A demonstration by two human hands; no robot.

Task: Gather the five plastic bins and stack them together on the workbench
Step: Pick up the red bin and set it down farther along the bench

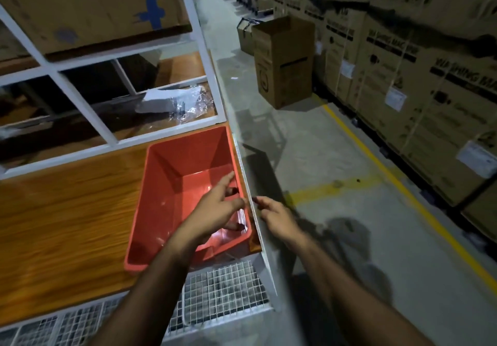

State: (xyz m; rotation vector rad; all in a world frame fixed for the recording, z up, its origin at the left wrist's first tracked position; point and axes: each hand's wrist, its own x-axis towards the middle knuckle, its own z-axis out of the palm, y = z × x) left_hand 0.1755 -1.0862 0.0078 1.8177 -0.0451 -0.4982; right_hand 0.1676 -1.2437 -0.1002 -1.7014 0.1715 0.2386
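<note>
From the head camera, one red plastic bin sits open side up on the wooden surface, at its right end, with the bin's right wall close to the surface's right edge and its near rim just short of the near edge. It looks empty, and I cannot tell whether it is a single bin or a nested pair, since only one rim shows clearly. The left hand hangs over the bin's right half, fingers spread and nearly straight, holding nothing; whether a fingertip touches the inside wall is unclear. The right hand is just right of the surface's edge, out over the floor, fingers loosely extended and likewise holding nothing. Behind the bin stands a white shelf frame with a cardboard box on an upper level and a crumpled plastic wrap lower down (no other bins appear there). Across the aisle, on the right, stacked cartons line the wall. As a judgement, the task seems early: one bin is placed on the surface, and the remaining four, none in view, are yet to be fetched and stacked.
</note>
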